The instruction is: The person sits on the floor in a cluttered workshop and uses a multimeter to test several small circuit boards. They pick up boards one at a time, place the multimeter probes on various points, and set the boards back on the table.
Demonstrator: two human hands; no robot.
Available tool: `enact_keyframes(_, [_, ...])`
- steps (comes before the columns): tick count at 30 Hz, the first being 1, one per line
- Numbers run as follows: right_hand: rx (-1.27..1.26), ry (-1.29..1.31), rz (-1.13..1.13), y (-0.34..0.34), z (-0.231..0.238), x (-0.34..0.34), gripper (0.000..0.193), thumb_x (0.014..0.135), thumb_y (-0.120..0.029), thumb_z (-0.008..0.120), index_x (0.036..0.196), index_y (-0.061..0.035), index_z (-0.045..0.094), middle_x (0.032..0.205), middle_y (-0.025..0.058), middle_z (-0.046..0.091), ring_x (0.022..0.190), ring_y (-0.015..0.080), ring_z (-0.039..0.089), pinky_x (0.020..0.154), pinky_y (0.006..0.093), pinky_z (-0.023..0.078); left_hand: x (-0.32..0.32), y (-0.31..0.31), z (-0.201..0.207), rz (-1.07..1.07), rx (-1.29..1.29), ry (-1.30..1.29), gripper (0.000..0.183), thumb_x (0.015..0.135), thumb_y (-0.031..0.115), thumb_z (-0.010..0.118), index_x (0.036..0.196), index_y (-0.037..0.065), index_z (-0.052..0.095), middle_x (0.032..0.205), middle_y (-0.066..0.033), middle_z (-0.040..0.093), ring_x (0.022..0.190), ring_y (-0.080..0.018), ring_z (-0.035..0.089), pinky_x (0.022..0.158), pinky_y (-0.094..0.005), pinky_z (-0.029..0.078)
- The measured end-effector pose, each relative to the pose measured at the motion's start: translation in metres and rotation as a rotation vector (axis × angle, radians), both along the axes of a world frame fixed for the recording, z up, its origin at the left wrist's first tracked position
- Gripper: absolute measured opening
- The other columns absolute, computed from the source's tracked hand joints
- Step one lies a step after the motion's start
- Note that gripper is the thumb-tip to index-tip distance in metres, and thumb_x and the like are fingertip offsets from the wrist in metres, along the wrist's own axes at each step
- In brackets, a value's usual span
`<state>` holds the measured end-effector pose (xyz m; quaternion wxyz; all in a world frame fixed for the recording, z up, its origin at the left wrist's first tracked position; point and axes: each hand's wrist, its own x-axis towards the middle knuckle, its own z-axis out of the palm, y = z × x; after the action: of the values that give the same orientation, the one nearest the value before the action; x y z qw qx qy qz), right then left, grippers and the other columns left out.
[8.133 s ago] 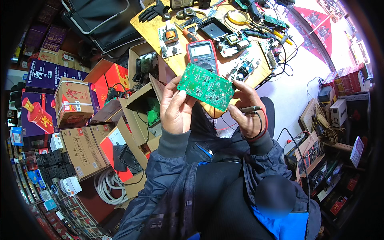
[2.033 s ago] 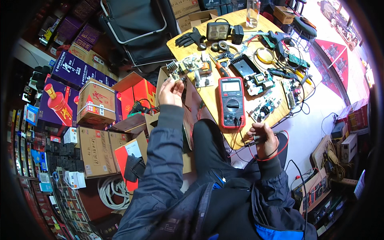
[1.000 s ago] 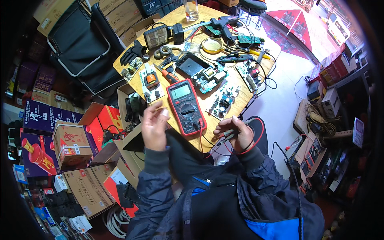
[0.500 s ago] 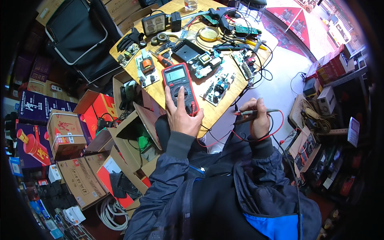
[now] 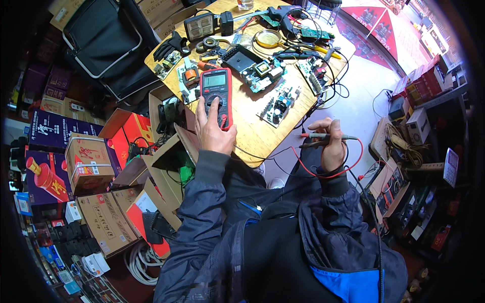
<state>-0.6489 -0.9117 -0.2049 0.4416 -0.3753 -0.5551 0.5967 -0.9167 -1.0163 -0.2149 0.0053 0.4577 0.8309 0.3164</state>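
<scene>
We see left hand (image 5: 215, 135) over the red multimeter (image 5: 215, 82) near the worktop's (image 5: 257, 144) left edge, can't tell if that grip clamps; right hand (image 5: 332, 153) grip closed on test probes (image 5: 318, 136); printed characters and label on strapped tan carton (image 5: 90, 181)

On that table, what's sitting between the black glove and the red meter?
A circuit board with an orange coil lies between the glove and the meter, as the head view shows.
</scene>
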Motion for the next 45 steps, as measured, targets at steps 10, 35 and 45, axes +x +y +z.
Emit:
enact_keyframes(10, [-0.183, 0.189, -0.143, 0.001, -0.001, -0.002, 0.063, 0.109, -0.054, 0.035, 0.094, 0.0001, 0.064, 0.074, 0.0103, 0.062, 0.061, 0.0147, 0.056, 0.05, 0.0287, 0.046, 0.085, 0.022, 0.011, -0.25, 0.235, -0.322, 0.095, 0.073, 0.019, 0.087, 0.151, -0.001, 0.038, 0.148, -0.0239, 0.044, 0.137, -0.0385, 0.045, 0.115, -0.0425, 0.038])
enact_keyframes(35, [-0.168, 0.217, -0.104, 0.004, -0.011, -0.01, 0.064, 0.107, -0.055, 0.043, 0.097, 0.005, 0.064, 0.074, 0.0111, 0.059, 0.06, 0.0173, 0.061, 0.056, 0.0317, 0.056, 0.075, 0.035, -0.034, -0.214, 0.261, -0.234, 0.06, 0.077, 0.009, 0.076, 0.131, -0.003, 0.057, 0.128, -0.0209, 0.054, 0.12, -0.0397, 0.049, 0.105, -0.0474, 0.039])
enact_keyframes(45, [-0.196, 0.383, -0.099, 0.01, -0.01, -0.013, 0.063, 0.107, -0.052, 0.045, 0.132, 0.0055, 0.049, 0.109, 0.0184, 0.064, 0.09, 0.031, 0.073, 0.075, 0.0383, 0.062, 0.073, 0.031, -0.038, -0.18, 0.285, -0.314, 0.058, 0.079, 0.003, 0.067, 0.135, -0.004, 0.053, 0.132, -0.0239, 0.051, 0.125, -0.0411, 0.048, 0.11, -0.0475, 0.037])
